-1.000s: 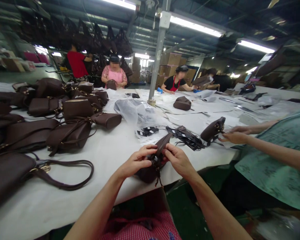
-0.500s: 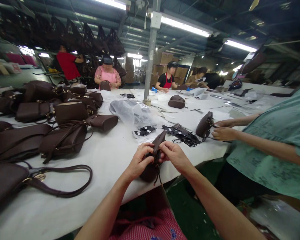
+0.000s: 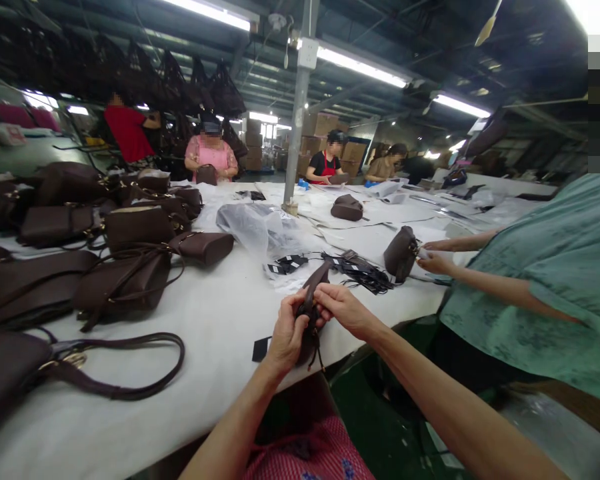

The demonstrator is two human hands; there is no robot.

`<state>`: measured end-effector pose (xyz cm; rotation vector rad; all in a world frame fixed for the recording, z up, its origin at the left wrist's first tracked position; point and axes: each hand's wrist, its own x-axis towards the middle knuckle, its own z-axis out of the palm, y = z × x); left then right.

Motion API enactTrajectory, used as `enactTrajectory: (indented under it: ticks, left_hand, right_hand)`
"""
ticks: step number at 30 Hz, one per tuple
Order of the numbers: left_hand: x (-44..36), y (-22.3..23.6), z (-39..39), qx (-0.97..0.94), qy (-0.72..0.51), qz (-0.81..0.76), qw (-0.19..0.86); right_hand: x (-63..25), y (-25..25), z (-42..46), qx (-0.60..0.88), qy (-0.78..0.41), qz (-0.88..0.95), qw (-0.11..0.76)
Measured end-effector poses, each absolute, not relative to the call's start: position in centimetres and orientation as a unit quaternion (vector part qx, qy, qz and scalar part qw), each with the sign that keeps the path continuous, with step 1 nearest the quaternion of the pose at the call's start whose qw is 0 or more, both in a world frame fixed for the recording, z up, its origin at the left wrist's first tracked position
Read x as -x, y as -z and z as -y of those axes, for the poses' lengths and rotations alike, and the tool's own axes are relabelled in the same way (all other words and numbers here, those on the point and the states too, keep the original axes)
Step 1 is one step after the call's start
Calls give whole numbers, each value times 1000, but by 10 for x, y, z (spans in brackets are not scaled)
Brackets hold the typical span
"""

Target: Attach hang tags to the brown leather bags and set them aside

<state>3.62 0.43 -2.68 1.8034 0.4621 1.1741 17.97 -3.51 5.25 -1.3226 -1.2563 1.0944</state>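
Observation:
A small dark brown handbag (image 3: 308, 349) with a drawstring cord stands at the table's near edge between my hands. My left hand (image 3: 286, 333) is closed on its left side, thumb and fingers pressed in near the top. My right hand (image 3: 343, 305) pinches the bag's upper part from the right, fingertips close to the left ones. What lies between the fingertips is too small to make out. A black tag (image 3: 261, 349) sticks out to the left of my left wrist. Beyond the bag lies a pile of black tags (image 3: 363, 272) with cords.
Many brown handbags (image 3: 123, 283) crowd the left of the white table (image 3: 215, 360). Clear plastic wrapping (image 3: 257, 227) lies near a metal post (image 3: 296, 127). At right, a co-worker in a green top (image 3: 535, 287) handles another brown bag (image 3: 400, 253). Other people work across the table.
My left hand has turned and shifted slightly right on the bag, and a black tag now shows beside it. My right hand keeps its pinch. The view has swung slightly right.

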Motion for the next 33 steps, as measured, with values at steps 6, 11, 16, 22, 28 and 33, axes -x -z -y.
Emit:
enactTrajectory:
  ticks: [6,11,16,22,28,33]
  left_hand:
    - [-38,25,0,-776,-439,-181,416]
    - [-34,23,-8,-758,-420,-126,482]
    - [-30,25,-10,-780,-432,-122,436]
    - [-43,30,0,-758,-502,-178,375]
    - [-46,28,-1,-744,-500,-226,382]
    - [-29,11,-13,-751,-436,-216,446]
  right_hand:
    - [-183,-50,33,521,-467,523,487]
    - [-198,-55,30,504,-488,551,452]
    - [-191,-62,32,502,-472,583,431]
    - [-173,-68,48,546,-387,626,400]
    - [-172,-63,49,534,-450,592,403]
    - [-170,-78,48,571,-308,681,341]
